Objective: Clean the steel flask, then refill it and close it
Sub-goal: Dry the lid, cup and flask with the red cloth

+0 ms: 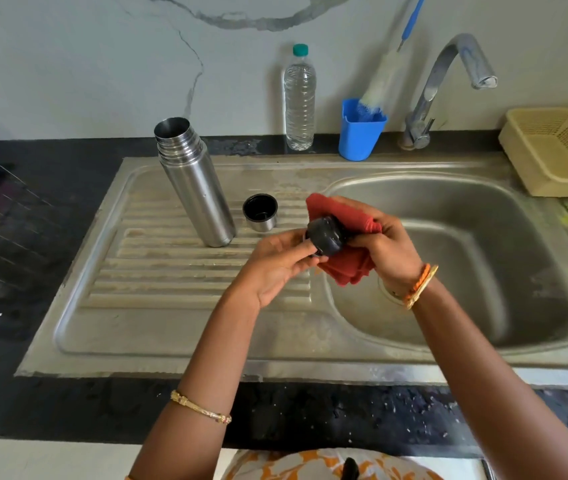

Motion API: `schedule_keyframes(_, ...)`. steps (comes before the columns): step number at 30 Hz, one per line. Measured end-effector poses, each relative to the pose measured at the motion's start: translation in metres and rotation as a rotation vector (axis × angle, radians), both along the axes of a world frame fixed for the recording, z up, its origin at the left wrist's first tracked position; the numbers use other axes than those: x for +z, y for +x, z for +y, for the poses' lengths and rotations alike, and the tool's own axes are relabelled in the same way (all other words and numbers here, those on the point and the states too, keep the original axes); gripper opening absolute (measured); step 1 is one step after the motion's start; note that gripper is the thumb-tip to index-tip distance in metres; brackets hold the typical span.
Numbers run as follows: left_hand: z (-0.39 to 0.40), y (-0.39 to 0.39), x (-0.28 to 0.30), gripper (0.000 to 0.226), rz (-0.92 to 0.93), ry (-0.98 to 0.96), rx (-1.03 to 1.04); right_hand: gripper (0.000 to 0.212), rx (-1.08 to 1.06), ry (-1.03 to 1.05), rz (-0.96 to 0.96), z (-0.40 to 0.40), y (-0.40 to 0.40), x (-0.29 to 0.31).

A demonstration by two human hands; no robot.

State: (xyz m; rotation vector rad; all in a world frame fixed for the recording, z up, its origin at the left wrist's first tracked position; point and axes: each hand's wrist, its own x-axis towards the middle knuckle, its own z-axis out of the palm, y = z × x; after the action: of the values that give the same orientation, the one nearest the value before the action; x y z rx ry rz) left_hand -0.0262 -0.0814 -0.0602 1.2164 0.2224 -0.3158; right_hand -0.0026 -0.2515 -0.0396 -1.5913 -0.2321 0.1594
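With the left hand (277, 268) pinching the black stopper (325, 235) and right-hand fingers (362, 242) curled round the red cloth (341, 268), a wet slip could drop it into the sink (483, 271), while the open steel flask (194, 183) stands on the drainboard.

Open drainboard (158, 271) in front of the upright steel flask (194, 183) and the cup lid (260, 212) just beside it — room to pass there. Open basin (483, 265) to the right. Along the back wall, crowded — water bottle (299, 98), blue cup (360, 133), tap (448, 81), cream basket (557, 150).
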Motion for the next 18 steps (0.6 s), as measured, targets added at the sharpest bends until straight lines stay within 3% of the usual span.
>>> schedule_keyframes(3, 0.006, 0.008, -0.003, 0.026, -0.103, 0.353, 0.138, 0.068, 0.092, -0.136, -0.065, -0.003, 0.012, 0.0)
schedule_keyframes(8, 0.007, 0.013, -0.012, 0.026, -0.149, 0.414, 0.353, 0.058, -0.026, -0.316, -0.398, 0.024, -0.033, -0.017)
schedule_keyframes(11, 0.006, 0.011, -0.011, 0.035, -0.255, 0.56, 0.307, 0.062, -0.141, -0.404, -0.425, 0.026, -0.031, -0.032)
schedule_keyframes(14, -0.005, 0.003, -0.006, 0.046, -0.344, 0.648, 0.268, 0.059, -0.09, -0.457, -0.409, 0.017, 0.006, -0.024)
schedule_keyframes(18, -0.012, 0.005, -0.006, 0.046, -0.36, 0.71, 0.337, 0.054, -0.066, -0.588, -0.544, 0.019, 0.004, -0.019)
